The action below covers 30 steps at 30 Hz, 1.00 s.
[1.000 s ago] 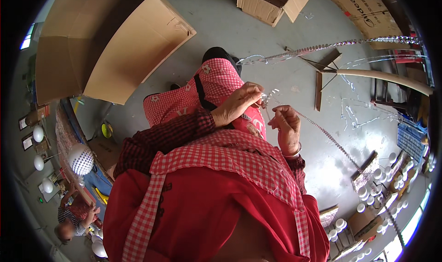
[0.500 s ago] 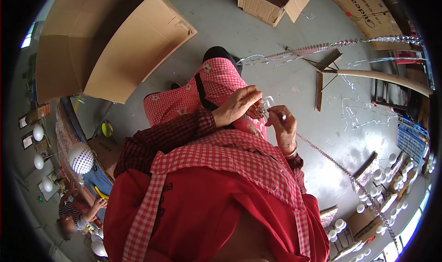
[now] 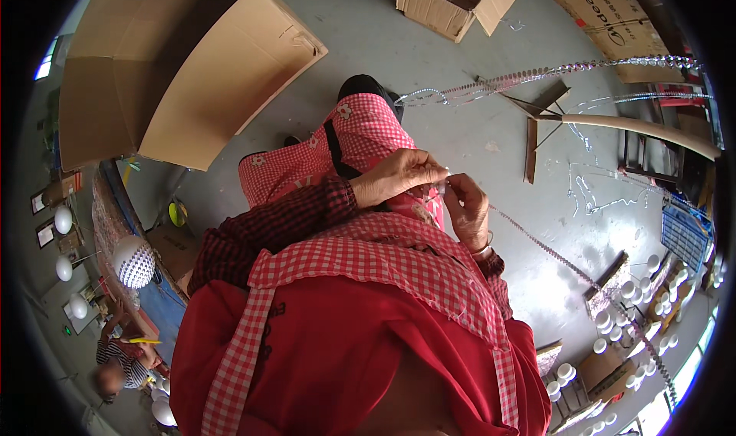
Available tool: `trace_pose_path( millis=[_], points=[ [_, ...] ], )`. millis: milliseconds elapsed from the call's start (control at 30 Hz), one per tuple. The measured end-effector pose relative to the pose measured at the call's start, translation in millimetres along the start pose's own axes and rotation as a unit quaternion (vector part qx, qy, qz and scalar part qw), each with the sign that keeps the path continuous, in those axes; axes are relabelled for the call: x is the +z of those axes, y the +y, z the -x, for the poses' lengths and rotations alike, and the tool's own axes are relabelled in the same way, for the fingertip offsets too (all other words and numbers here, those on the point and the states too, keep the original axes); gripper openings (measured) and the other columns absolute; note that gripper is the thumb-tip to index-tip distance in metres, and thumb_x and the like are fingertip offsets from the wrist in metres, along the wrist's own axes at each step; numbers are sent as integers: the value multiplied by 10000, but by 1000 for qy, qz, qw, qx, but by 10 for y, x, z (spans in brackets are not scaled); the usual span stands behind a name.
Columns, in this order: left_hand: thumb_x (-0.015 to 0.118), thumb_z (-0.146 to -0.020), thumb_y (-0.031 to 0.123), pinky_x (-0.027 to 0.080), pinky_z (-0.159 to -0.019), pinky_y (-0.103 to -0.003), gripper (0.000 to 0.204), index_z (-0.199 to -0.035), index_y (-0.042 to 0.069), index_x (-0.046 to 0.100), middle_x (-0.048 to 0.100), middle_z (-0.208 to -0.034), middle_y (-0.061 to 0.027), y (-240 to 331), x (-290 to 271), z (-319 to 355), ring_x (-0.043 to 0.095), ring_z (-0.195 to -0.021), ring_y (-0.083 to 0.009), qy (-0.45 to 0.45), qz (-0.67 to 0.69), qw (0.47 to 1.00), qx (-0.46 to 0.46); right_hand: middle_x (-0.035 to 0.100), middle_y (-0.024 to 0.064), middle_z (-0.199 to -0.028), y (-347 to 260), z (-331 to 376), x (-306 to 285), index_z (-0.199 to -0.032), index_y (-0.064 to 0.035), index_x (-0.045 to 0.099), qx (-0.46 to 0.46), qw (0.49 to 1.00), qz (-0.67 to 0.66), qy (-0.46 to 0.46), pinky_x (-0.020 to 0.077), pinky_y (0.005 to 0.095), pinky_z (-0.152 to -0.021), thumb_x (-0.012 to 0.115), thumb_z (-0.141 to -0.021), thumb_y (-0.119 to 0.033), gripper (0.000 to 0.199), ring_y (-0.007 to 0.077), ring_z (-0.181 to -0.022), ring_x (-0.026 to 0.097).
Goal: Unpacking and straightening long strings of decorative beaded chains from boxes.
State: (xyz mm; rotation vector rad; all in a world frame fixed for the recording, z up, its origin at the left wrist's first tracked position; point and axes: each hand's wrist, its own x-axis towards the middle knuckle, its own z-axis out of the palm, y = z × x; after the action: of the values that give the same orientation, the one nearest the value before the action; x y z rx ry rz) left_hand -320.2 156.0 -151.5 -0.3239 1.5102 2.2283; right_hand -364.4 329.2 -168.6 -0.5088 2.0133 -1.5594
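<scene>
My left hand and my right hand meet in front of my checked apron, above my lap. The left fingers are pinched together at the tips on a small glinting piece, too small to make out fully. Curled fingers of my right hand close in on the same spot. A strand of small shiny discs runs from behind my right hand to the lower right. Its end at the hands is hidden by my fingers.
A large open cardboard box stands at upper left, a smaller box at the top. More shiny strands stretch across the upper right, near a metal-legged stand. A blue crate and white balls lie right. Another person works at lower left.
My hands have come closer together, fingertips now meeting; the left moved slightly right. The silvery bits between them are mostly covered. The other person's arm has shifted, and a yellow object shows there.
</scene>
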Motion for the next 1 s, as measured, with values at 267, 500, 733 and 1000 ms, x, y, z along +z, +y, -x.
trace_pose_path(
  millis=[267,500,733,1000],
  points=[
    [551,-840,220,433,-662,-192,241,-926,-5,564,573,-814,-15,-18,-56,40,528,-719,-63,-65,59,985,-145,537,43,-759,129,-56,-37,-872,-7,545,-11,989,42,140,407,246,-489,548,-749,38,131,108,-601,504],
    [568,-811,179,485,-568,-193,157,-842,25,567,532,-702,-3,-142,-87,-28,521,-632,-66,-6,62,997,-38,528,31,-766,100,-56,-238,-916,-25,549,170,891,-407,107,388,207,-555,494,-814,-5,117,58,-549,433],
    [536,-839,188,466,-693,-214,185,-908,21,577,567,-828,-2,-141,-92,-10,527,-789,-66,32,122,987,-99,548,25,-773,20,-1,-164,-881,-15,571,131,961,-240,47,386,212,-568,559,-790,-32,93,68,-591,474],
    [513,-851,183,439,-723,-208,170,-897,28,564,559,-840,3,-120,-82,-2,509,-785,-60,-2,67,996,-66,585,66,-835,93,-40,48,-880,2,554,-37,999,-35,-17,447,259,-717,614,-713,33,180,134,-790,566]
  ],
)
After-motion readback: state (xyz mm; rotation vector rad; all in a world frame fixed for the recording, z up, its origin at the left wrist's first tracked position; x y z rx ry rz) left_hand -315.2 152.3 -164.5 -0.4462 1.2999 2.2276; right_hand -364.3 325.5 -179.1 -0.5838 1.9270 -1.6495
